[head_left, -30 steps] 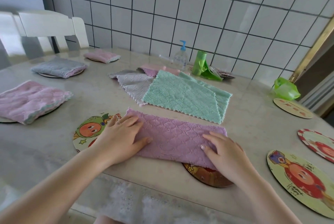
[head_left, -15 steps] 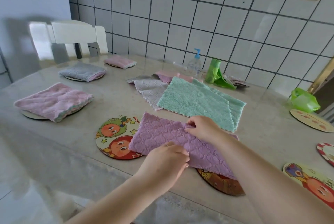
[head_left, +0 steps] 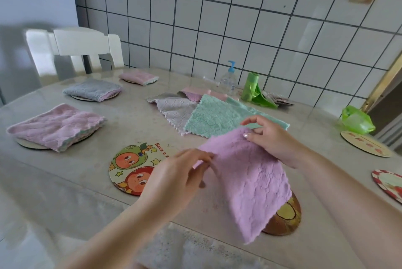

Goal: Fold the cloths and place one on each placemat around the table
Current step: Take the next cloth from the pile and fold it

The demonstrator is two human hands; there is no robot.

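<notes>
Holding a folded lilac cloth (head_left: 245, 179) above the near edge of a marble-look table (head_left: 134, 123), a person pinches its two upper corners; the left hand (head_left: 174, 181) nips the near-left corner between thumb and fingers, and the right hand (head_left: 272, 138) nips the far corner between thumb and forefinger, its other fingers loosely curled; the cloth hangs tilted, its lower edge draped over a brown placemat (head_left: 285, 218) at the table's front; just left of it lies a cartoon placemat (head_left: 130, 168), bare of any cloth; three mats along the left side each carry a folded cloth: a pink cloth (head_left: 54, 126) nearest, a grey cloth (head_left: 92, 89) beyond it, and a small pink cloth (head_left: 138, 76) by the white chair (head_left: 76, 44); at the centre, unfolded cloths lie overlapped, a mint cloth (head_left: 217, 116) on top of a pale grey cloth (head_left: 174, 109), with what seems to be another pink one behind, partly hidden; a pump bottle (head_left: 228, 79) and a roll of green bags (head_left: 251, 88) stand against the tiled wall (head_left: 239, 18); on the right, a crumpled green bag (head_left: 356, 119) sits at the far edge of a round mat (head_left: 365, 146), and a red-rimmed mat (head_left: 389, 184) lies nearer.
</notes>
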